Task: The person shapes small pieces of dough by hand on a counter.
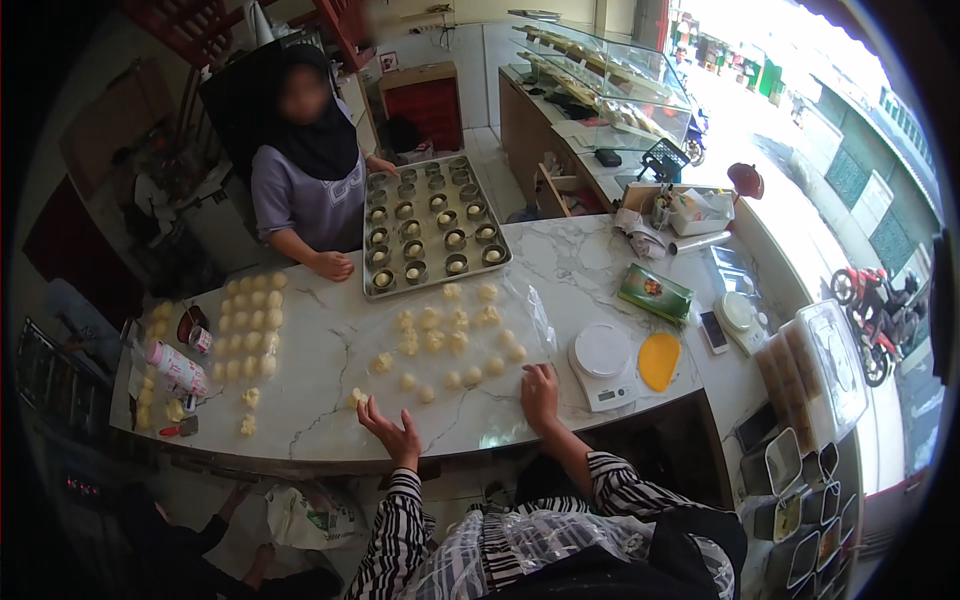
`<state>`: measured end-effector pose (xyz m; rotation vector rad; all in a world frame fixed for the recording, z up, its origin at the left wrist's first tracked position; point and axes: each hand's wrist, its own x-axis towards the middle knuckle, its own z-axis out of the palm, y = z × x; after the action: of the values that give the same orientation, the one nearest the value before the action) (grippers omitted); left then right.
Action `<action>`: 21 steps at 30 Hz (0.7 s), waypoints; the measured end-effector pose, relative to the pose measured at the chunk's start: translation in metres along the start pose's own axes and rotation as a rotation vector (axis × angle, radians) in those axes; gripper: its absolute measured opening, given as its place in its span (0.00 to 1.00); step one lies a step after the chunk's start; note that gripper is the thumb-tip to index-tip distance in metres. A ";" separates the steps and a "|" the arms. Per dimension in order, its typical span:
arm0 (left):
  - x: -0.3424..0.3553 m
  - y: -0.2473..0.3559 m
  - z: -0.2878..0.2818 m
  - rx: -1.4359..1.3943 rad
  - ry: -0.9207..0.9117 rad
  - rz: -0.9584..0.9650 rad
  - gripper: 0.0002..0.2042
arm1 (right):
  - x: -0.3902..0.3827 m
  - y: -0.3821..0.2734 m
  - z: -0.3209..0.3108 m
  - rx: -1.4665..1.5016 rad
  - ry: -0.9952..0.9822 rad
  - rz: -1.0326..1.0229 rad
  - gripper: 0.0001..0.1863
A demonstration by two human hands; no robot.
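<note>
My left hand [392,436] is at the counter's near edge, fingers spread, its fingertips beside a rough lump of pale yellow dough [357,398]. Farther right, my right hand [540,397] rests on the marble-patterned counter with its fingers curled under. Whatever lies beneath that palm, if anything, is hidden. Between and beyond the hands, smooth dough balls [473,376] and rougher dough lumps [433,341] sit on a clear plastic sheet [345,335]. A white digital scale [602,362] stands just right of my right hand, next to a yellow dough scraper [659,362].
Across the counter, a co-worker [312,195] stands by a metal tray [380,291] of ring moulds, many holding dough balls. More dough balls [250,320] and a pink tumbler [176,368] are left. A phone [714,333], second scale [738,312] and plastic container [830,365] are right.
</note>
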<state>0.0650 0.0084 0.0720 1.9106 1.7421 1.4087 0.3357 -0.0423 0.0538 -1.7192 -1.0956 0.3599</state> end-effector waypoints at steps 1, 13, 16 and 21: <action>0.003 -0.003 -0.001 0.002 0.021 -0.011 0.34 | -0.003 -0.007 0.014 0.006 -0.038 -0.103 0.11; 0.000 -0.002 -0.003 -0.006 0.008 0.010 0.33 | -0.004 -0.014 0.016 0.016 -0.110 -0.145 0.11; -0.001 -0.003 -0.004 0.009 0.008 0.006 0.33 | -0.022 -0.008 0.005 0.031 -0.233 -0.294 0.12; -0.001 -0.006 -0.003 -0.005 -0.002 0.023 0.32 | 0.011 0.004 -0.004 -0.001 -0.061 -0.081 0.12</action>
<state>0.0587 0.0077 0.0691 1.9348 1.7198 1.4171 0.3463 -0.0363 0.0553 -1.6684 -1.2057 0.3631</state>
